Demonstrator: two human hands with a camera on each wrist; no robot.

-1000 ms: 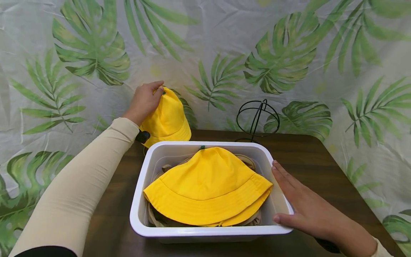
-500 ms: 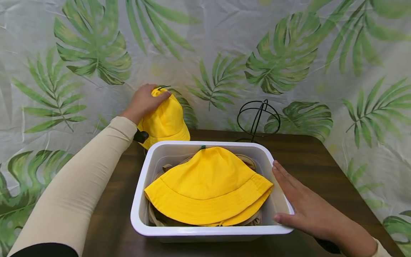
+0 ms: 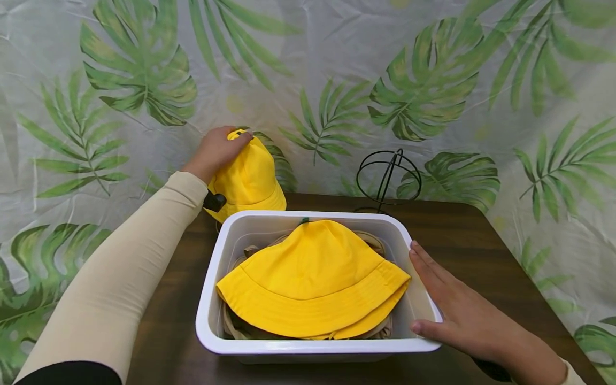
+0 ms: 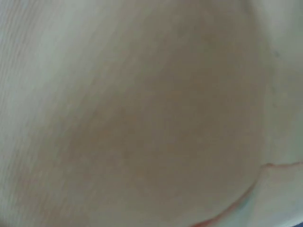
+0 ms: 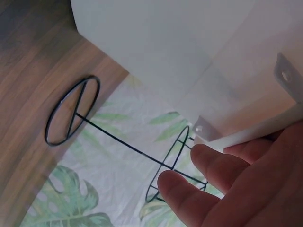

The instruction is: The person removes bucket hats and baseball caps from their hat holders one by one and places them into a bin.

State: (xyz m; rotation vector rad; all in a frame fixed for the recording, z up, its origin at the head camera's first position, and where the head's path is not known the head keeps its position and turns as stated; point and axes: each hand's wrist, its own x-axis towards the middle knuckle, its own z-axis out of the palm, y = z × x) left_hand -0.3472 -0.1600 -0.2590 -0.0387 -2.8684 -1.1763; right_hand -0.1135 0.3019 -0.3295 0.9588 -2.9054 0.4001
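At the back left, a yellow bucket hat (image 3: 252, 179) stands crown up behind the bin. My left hand (image 3: 217, 152) grips its crown, thumb on the near side; the other fingers are mostly hidden behind the top. A second yellow bucket hat (image 3: 313, 278) lies folded flat in a white plastic bin (image 3: 269, 346), on top of beige-brown cloth items (image 3: 233, 323). My right hand (image 3: 462, 310) rests against the bin's right rim with its fingers straight and the thumb at the near corner. In the right wrist view, fingertips (image 5: 208, 158) touch the bin's outer side.
A black wire hat stand (image 3: 387, 176) rises behind the bin's right back corner. Everything stands on a dark wooden table (image 3: 462, 235), with a leaf-print cloth (image 3: 327, 53) hanging at its back edge. The left wrist view holds only a blurred beige surface.
My left hand has shifted slightly left on the crown, its thumb now lying across the near side of the top. The right hand, the bin and the folded hat stay put.
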